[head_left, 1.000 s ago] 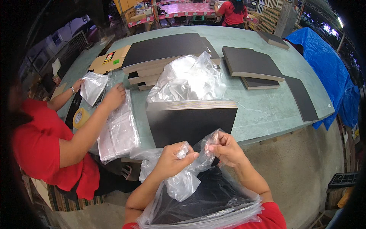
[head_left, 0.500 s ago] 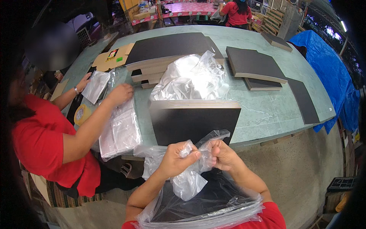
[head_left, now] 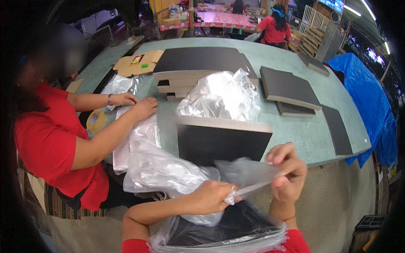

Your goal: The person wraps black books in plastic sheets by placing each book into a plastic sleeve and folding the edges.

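A clear plastic bag [head_left: 166, 170] is stretched between my hands, its loose part trailing to the left. My left hand [head_left: 213, 196] is closed around a bunched part of it. Higher and to the right, my right hand [head_left: 289, 170] pinches the bag's edge between thumb and fingers, pulling it taut. Below my hands, close to my body, lies a dark flat thing covered in clear plastic [head_left: 223, 234]. Just beyond them a thick black board [head_left: 223, 143] stands on edge at the table's near side, with a heap of crumpled clear plastic [head_left: 223, 95] behind it.
At the left, a co-worker in a red shirt [head_left: 50, 139] presses on packed plastic [head_left: 141, 130]; a tape roll [head_left: 97, 121] is nearby. Black boards are stacked [head_left: 198, 61] on the green table [head_left: 295, 143], more at right [head_left: 291, 88]. A blue tarp [head_left: 358, 97] hangs beyond.
My right hand has moved up and right, drawing the bag's edge away from my left hand. The bag now spreads farther left. The co-worker's hands have come together on the packed plastic.
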Available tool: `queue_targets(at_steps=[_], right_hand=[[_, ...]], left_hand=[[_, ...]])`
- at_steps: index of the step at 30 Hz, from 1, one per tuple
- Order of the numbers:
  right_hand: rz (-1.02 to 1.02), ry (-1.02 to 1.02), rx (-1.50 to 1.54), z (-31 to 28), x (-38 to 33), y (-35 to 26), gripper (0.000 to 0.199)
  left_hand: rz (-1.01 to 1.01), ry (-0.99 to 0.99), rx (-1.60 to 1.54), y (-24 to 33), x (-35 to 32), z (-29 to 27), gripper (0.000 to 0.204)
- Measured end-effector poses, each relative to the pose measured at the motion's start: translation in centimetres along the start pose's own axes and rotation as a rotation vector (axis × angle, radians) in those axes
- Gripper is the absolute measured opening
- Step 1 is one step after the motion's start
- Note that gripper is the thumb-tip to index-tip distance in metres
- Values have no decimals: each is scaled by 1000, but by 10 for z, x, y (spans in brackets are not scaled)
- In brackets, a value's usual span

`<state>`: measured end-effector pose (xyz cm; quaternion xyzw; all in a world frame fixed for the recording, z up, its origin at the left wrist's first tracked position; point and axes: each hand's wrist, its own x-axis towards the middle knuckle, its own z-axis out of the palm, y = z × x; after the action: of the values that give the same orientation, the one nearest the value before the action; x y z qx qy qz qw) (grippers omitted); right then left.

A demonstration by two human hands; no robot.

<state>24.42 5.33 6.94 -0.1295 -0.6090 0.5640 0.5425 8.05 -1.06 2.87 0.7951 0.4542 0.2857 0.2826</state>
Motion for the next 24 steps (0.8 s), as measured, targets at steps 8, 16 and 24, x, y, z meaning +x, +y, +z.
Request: queue_targets(at_steps=[8,16,24], right_hand=[[646,-303,275,-46,-18,47,17],[480,-908,486,-66,-9,30,29],[250,-1574,-1439,-73,-4,47,47]], left_hand=[[-149,267,-505,-9,2,-25,18],[-2,-322,-736,-20,-7,-58,19],[70,-525,-228,7,-19,-63,24]])
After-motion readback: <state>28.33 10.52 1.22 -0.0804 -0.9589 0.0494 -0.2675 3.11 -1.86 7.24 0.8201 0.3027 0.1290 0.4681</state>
